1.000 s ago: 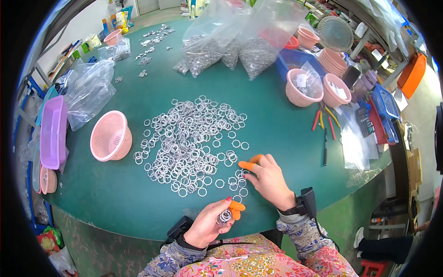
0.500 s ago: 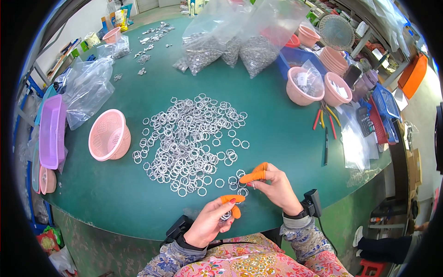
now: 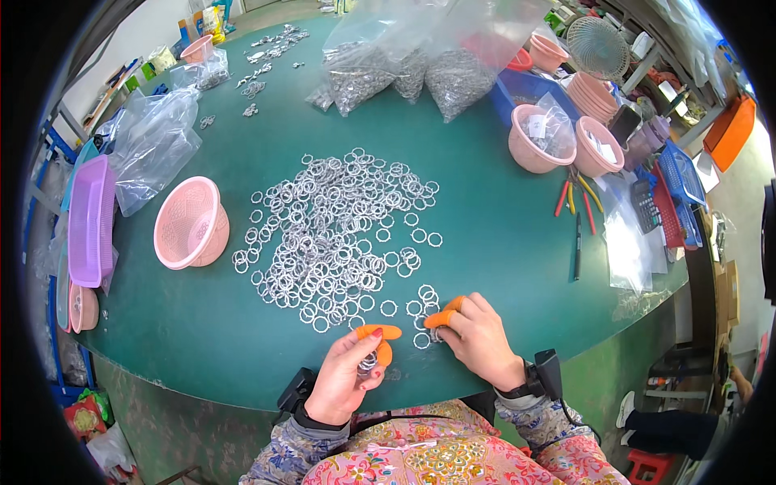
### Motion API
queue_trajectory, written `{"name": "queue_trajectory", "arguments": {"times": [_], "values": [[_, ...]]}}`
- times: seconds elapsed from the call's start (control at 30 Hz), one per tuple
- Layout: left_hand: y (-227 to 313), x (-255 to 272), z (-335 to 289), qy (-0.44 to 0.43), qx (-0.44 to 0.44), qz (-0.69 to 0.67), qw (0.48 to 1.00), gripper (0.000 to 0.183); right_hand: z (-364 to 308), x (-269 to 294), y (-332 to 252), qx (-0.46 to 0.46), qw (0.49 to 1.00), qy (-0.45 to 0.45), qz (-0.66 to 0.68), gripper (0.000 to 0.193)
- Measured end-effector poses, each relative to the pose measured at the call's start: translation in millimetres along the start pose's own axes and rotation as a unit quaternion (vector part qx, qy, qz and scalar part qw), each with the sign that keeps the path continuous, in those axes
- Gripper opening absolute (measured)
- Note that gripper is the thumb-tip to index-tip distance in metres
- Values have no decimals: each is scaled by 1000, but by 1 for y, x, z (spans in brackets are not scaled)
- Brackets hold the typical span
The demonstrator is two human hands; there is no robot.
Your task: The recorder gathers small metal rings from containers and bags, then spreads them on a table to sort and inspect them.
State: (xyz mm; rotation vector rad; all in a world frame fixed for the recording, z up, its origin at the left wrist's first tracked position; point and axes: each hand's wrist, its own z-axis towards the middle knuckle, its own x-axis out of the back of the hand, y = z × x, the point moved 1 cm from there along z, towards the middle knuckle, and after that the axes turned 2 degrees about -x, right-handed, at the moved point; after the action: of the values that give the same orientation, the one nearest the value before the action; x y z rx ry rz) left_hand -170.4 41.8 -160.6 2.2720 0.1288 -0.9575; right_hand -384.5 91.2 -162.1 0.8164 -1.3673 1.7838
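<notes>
Small silvery metal rings with notched or beaded edges lie in a broad pile (image 3: 323, 202) on the green table. A few loose rings (image 3: 422, 297) sit apart at its near right side. My left hand (image 3: 338, 380) is curled around several rings (image 3: 368, 363) near the front of the table, its thumb and finger in orange finger cots. My right hand (image 3: 485, 343), also wearing orange cots, reaches to the loose rings. Its fingertips are pinched at a ring (image 3: 437, 333), partly hidden by the fingers.
A pink plastic basket (image 3: 166, 234) stands left of the pile, with a purple basket (image 3: 89, 263) beyond it. Bags of metal parts (image 3: 360, 85) stand at the back. To the right are pink bowls (image 3: 537, 162), pliers (image 3: 588, 212), a pen (image 3: 577, 255) and a calculator (image 3: 645, 208).
My left hand has moved left, away from my right hand, keeping its rings. The right hand has lowered onto the loose rings. The whole view has shifted slightly.
</notes>
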Motion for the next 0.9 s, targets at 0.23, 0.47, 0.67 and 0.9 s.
{"name": "queue_trajectory", "arguments": {"times": [0.23,0.47,0.67,0.9], "values": [[-8,-12,-2,-15,50,54,997,24,0,12,-5,-142,951,8,274,28],[-12,-22,-2,-66,71,102,990,23,6,17,-18,-125,948,-8,294,26],[-16,-20,0,-60,75,115,989,20,5,16,-20,-84,968,-3,235,23],[-13,-22,-1,-54,78,122,988,20,4,12,-18,-188,918,-80,339,19]]}}
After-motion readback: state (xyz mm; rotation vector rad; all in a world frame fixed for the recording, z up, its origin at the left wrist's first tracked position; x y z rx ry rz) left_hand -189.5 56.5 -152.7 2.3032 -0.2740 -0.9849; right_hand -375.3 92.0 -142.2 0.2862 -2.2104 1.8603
